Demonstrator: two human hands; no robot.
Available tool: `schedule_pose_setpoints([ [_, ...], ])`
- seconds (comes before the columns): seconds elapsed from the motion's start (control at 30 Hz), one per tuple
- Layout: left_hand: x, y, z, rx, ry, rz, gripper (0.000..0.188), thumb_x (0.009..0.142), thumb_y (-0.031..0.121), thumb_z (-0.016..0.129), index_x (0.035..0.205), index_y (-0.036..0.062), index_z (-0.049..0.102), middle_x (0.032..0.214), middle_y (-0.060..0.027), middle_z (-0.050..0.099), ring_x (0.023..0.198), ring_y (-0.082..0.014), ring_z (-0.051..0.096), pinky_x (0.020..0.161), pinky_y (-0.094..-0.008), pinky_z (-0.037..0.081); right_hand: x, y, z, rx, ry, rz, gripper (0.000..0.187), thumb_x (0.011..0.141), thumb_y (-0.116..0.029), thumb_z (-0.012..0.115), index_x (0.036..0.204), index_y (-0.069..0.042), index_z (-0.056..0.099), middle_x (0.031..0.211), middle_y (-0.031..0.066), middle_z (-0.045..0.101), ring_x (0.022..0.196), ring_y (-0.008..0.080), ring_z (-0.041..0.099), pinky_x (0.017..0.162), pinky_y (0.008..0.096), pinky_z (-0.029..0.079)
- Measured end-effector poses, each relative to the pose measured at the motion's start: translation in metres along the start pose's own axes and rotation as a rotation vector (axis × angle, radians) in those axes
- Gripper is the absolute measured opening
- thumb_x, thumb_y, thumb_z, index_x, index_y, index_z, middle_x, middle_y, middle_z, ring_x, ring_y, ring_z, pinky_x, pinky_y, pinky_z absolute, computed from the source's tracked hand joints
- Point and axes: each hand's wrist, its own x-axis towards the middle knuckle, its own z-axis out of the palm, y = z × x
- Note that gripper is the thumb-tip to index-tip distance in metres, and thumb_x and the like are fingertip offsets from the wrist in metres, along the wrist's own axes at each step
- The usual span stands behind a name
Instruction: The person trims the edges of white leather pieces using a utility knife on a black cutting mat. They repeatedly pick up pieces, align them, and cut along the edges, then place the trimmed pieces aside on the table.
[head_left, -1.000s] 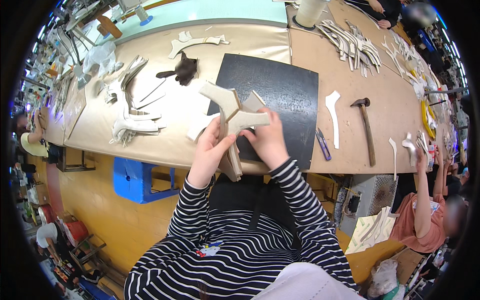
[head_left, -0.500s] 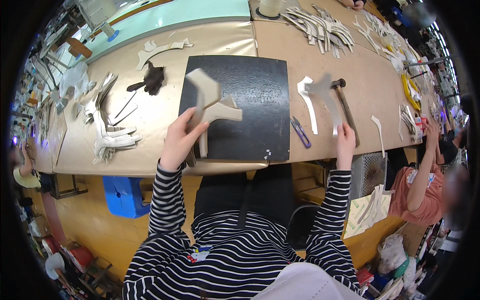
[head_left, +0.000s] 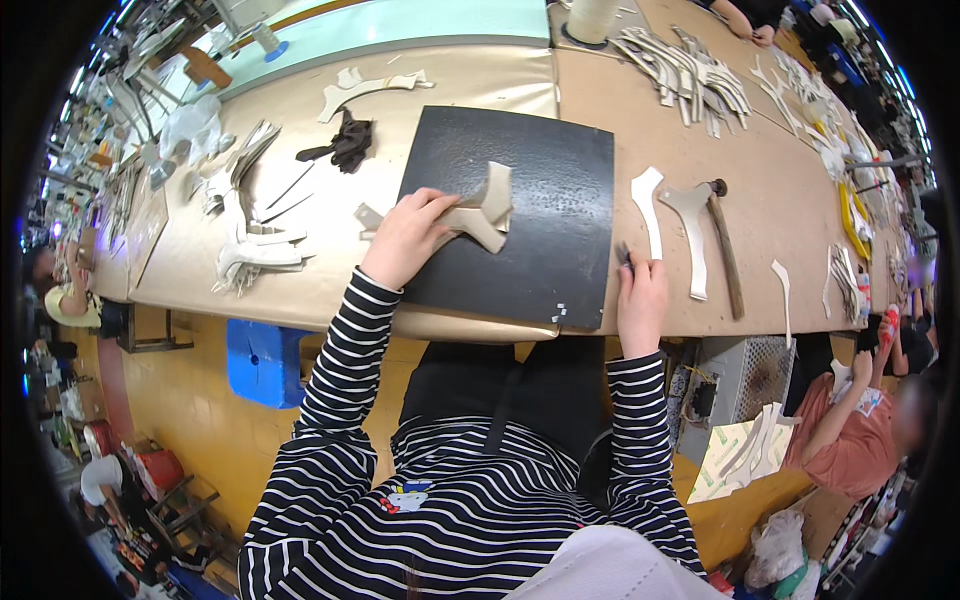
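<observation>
My left hand [head_left: 408, 238] is closed around a beige Y-shaped cut piece [head_left: 488, 218], perhaps leather. It holds the piece over the left part of a black square mat [head_left: 530, 150]. My right hand [head_left: 642, 302] is at the mat's right edge, its fingers closed on small thread snips [head_left: 626, 254]. Only the dark tips show; the rest is hidden by the fingers. To the right of that hand lie a narrow white curved piece [head_left: 650, 210], a wider pale curved piece [head_left: 692, 240] and a hammer [head_left: 727, 250] with a wooden handle.
Stacked pale cut pieces [head_left: 255, 252] lie at the left, near a dark crumpled cloth [head_left: 352, 140]. Another heap of cut pieces [head_left: 685, 80] is at the back right. A blue stool [head_left: 255, 365] stands below the table's front edge. A co-worker in a pink top [head_left: 840, 440] is at the right.
My right hand has put the wider pale piece down beside the hammer and moved left onto the snips. My left hand has lowered and turned the Y-shaped piece. The view has shifted.
</observation>
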Motion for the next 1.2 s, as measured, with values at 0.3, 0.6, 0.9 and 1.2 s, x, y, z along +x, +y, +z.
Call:
schedule_pose_setpoints([
  [0.3,-0.006,0.031,0.026,-0.013,0.063,-0.139,0.036,0.078,0.009,0.075,0.113,0.003,0.064,0.104,-0.0101,0.059,0.098,-0.0298,0.056,0.087,-0.0383,0.046,-0.038,0.01,-0.036,0.685,0.069,0.385,0.026,0.106,-0.016,0.044,0.119,0.002,0.058,0.086,0.0021,0.061,0.072,0.0072,0.052,0.065,0.0231,0.044],
  [0.6,0.001,0.025,0.019,-0.024,0.153,-0.101,0.014,0.089,0.008,0.065,0.098,-0.0017,0.062,0.084,-0.0164,0.062,0.078,-0.0331,0.061,0.07,-0.0393,0.048,-0.072,-0.002,-0.042,0.859,-0.011,0.506,0.029,0.104,-0.012,0.049,0.123,0.005,0.06,0.088,0.003,0.063,0.071,0.0063,0.048,0.065,0.0216,0.042],
  [0.9,0.007,0.036,0.005,-0.222,0.143,-0.346,0.014,0.088,0.009,0.067,0.09,-0.0042,0.061,0.069,-0.0167,0.06,0.058,-0.0169,0.056,0.058,-0.0333,0.045,-0.07,-0.041,-0.041,0.91,-0.089,0.476,0.032,0.104,-0.013,0.049,0.13,0.003,0.059,0.091,0.0012,0.061,0.072,0.0051,0.046,0.065,0.0192,0.039],
  [1.2,0.028,0.024,-0.035,-0.322,0.246,-0.411,0.025,0.1,0.014,0.055,0.115,-0.0044,0.062,0.084,-0.0069,0.07,0.072,-0.01,0.055,0.07,-0.0242,0.047,-0.072,-0.05,-0.046,0.898,-0.186,0.485,0.04,0.1,-0.011,0.058,0.135,0.007,0.052,0.117,0.0071,0.064,0.094,0.0083,0.056,0.081,0.0227,0.046],
])
